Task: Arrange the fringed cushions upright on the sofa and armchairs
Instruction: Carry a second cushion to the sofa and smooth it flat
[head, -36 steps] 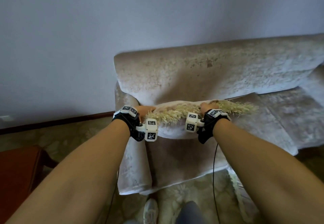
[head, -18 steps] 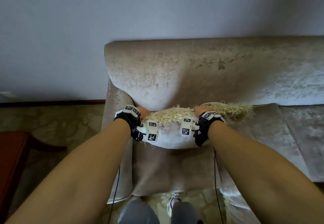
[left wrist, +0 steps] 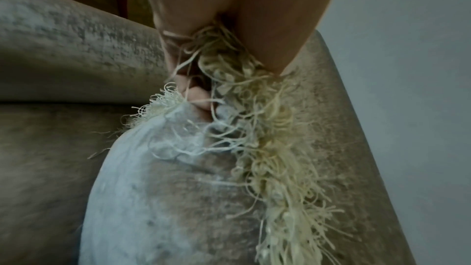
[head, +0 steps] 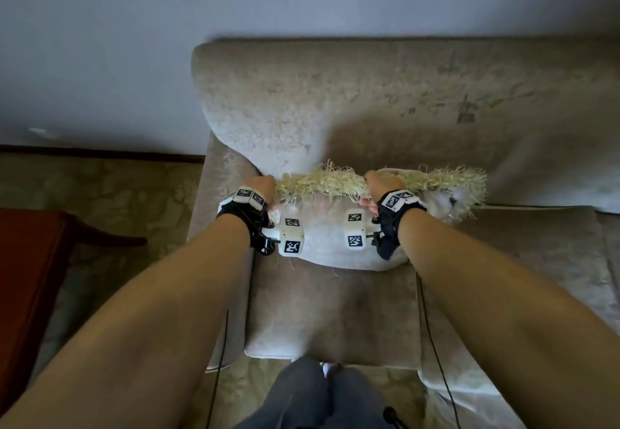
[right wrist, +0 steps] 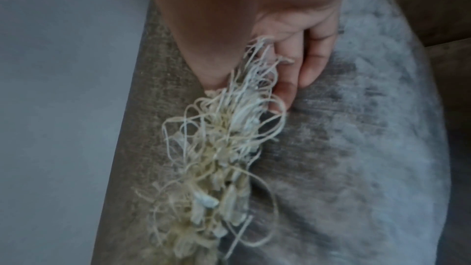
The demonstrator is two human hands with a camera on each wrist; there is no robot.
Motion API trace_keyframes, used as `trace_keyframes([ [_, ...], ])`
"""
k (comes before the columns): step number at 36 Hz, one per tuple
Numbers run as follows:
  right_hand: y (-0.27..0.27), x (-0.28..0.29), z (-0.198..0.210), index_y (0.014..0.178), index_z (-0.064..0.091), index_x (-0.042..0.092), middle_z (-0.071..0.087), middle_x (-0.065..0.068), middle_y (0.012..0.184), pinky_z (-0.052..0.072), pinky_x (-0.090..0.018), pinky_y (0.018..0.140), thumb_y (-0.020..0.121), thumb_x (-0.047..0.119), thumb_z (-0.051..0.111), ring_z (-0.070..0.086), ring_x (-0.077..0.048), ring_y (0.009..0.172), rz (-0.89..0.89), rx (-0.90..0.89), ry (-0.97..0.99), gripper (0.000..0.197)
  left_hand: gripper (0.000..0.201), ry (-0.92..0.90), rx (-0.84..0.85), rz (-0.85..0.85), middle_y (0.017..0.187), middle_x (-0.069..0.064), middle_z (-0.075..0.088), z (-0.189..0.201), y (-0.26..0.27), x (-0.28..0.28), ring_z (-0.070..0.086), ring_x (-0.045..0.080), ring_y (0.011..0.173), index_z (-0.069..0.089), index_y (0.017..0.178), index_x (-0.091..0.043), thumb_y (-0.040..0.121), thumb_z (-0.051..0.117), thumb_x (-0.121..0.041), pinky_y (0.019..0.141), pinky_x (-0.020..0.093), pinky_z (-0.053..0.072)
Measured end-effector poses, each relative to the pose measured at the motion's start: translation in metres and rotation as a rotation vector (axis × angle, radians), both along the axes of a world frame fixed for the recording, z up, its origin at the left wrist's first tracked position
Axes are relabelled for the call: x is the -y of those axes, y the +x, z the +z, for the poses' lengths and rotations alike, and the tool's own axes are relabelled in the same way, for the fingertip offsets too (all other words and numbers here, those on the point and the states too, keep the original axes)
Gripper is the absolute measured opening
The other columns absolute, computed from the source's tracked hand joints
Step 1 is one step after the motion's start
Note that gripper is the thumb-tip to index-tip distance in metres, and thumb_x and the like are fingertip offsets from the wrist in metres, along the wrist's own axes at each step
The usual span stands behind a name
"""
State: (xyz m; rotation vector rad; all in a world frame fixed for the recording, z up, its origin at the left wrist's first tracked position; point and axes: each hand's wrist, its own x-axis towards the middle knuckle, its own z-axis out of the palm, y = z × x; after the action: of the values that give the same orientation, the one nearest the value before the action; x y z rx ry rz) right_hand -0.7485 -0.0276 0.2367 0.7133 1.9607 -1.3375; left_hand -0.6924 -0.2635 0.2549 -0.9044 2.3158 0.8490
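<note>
Now, with the left hand [head: 261,184] and right hand [head: 379,180] both gripping the fringed cushion [head: 330,244] by its top edge at the sofa's [head: 335,311] left end against the backrest [head: 369,99], I'd press its base back before letting go.

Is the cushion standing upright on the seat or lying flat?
Upright: cushion stands on its lower edge on the seat, fringe on top, gripped by both hands.

Bare forearms, no sleeves. Each wrist wears a black strap [head: 246,219] carrying white cubes [head: 291,236] printed with black square markers; thin black cables [head: 436,344] trail back. Grey trousers [head: 312,398] below.
</note>
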Motion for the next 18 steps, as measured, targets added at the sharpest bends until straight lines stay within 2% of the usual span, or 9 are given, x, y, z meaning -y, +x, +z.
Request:
trace_keyframes([
  [1, -0.004, 0.001, 0.0, 0.122, 0.057, 0.002, 0.064, -0.006, 0.079, 0.054, -0.027, 0.056, 0.093, 0.039, 0.048, 0.064, -0.02, 0.065, -0.001, -0.012, 0.006, 0.048, 0.039, 0.016, -0.036, 0.048, 0.124, 0.021, 0.061, -0.006, -0.006, 0.001, 0.062, 0.033, 0.106, 0.049, 0.13, 0.002, 0.092, 0.055, -0.004, 0.088, 0.038, 0.051],
  [3, -0.015, 0.003, -0.007, 0.108, 0.062, 0.004, 0.069, -0.006, 0.071, 0.054, -0.035, 0.061, 0.088, 0.048, 0.045, 0.067, -0.025, 0.064, 0.009, -0.036, 0.038, 0.051, 0.038, 0.233, -0.128, 0.321, 0.131, 0.023, 0.055, -0.014, -0.021, -0.002, 0.061, 0.028, 0.1, 0.046, 0.133, 0.005, 0.099, 0.044, -0.013, 0.083, 0.034, 0.053],
  [4, -0.019, 0.003, -0.012, 0.105, 0.062, 0.006, 0.07, -0.007, 0.073, 0.055, -0.037, 0.065, 0.086, 0.05, 0.044, 0.069, -0.027, 0.068, 0.039, -0.061, 0.087, 0.051, 0.041, 0.337, -0.191, 0.455, 0.136, 0.023, 0.051, -0.017, -0.028, -0.004, 0.06, 0.029, 0.103, 0.043, 0.135, 0.005, 0.101, 0.039, -0.015, 0.081, 0.031, 0.054],
  [5, -0.02, 0.002, -0.017, 0.11, 0.061, 0.008, 0.071, -0.008, 0.081, 0.056, -0.038, 0.07, 0.085, 0.051, 0.045, 0.07, -0.026, 0.075, 0.067, -0.083, 0.131, 0.053, 0.042, 0.352, -0.21, 0.483, 0.137, 0.023, 0.05, -0.022, -0.036, -0.004, 0.06, 0.032, 0.11, 0.042, 0.137, 0.005, 0.101, 0.037, -0.017, 0.077, 0.027, 0.054],
  [7, -0.023, -0.002, -0.028, 0.122, 0.055, 0.012, 0.069, -0.011, 0.105, 0.055, -0.038, 0.078, 0.084, 0.053, 0.047, 0.067, -0.025, 0.088, 0.13, -0.12, 0.205, 0.056, 0.045, 0.341, -0.219, 0.473, 0.135, 0.021, 0.053, -0.03, -0.048, -0.003, 0.057, 0.035, 0.117, 0.046, 0.136, -0.001, 0.097, 0.04, -0.023, 0.081, 0.026, 0.053],
  [9, -0.023, -0.009, -0.035, 0.13, 0.052, 0.013, 0.063, -0.012, 0.125, 0.049, -0.034, 0.083, 0.087, 0.048, 0.047, 0.062, -0.027, 0.099, 0.211, -0.115, 0.255, 0.056, 0.048, 0.326, -0.211, 0.475, 0.134, 0.015, 0.054, -0.039, -0.058, -0.003, 0.058, 0.034, 0.114, 0.049, 0.135, -0.015, 0.09, 0.044, -0.032, 0.095, 0.037, 0.05],
  [11, -0.023, -0.016, -0.04, 0.14, 0.044, 0.014, 0.054, -0.008, 0.138, 0.044, -0.036, 0.099, 0.091, 0.043, 0.046, 0.055, -0.029, 0.12, 0.28, -0.095, 0.286, 0.057, 0.047, 0.287, -0.217, 0.415, 0.135, 0.012, 0.052, -0.052, -0.067, -0.002, 0.056, 0.032, 0.116, 0.047, 0.134, -0.017, 0.09, 0.045, -0.031, 0.1, 0.044, 0.048],
  [14, -0.021, -0.025, -0.047, 0.145, 0.038, 0.017, 0.047, -0.005, 0.145, 0.037, -0.04, 0.11, 0.094, 0.036, 0.047, 0.047, -0.028, 0.131, 0.271, -0.061, 0.299, 0.056, 0.041, 0.322, -0.224, 0.385, 0.11, 0.014, 0.063, -0.066, -0.074, -0.006, 0.064, 0.031, 0.103, 0.055, 0.119, -0.016, 0.084, 0.047, -0.033, 0.094, 0.046, 0.052],
  [18, -0.02, -0.031, -0.063, 0.142, 0.042, 0.016, 0.051, -0.005, 0.141, 0.039, -0.035, 0.106, 0.095, 0.029, 0.048, 0.05, -0.028, 0.127, 0.253, -0.078, 0.337, 0.049, 0.036, 0.244, -0.199, 0.194, 0.093, 0.015, 0.069, -0.075, -0.076, -0.022, 0.067, 0.029, 0.087, 0.064, 0.092, -0.012, 0.079, 0.042, -0.037, 0.085, 0.045, 0.056],
])
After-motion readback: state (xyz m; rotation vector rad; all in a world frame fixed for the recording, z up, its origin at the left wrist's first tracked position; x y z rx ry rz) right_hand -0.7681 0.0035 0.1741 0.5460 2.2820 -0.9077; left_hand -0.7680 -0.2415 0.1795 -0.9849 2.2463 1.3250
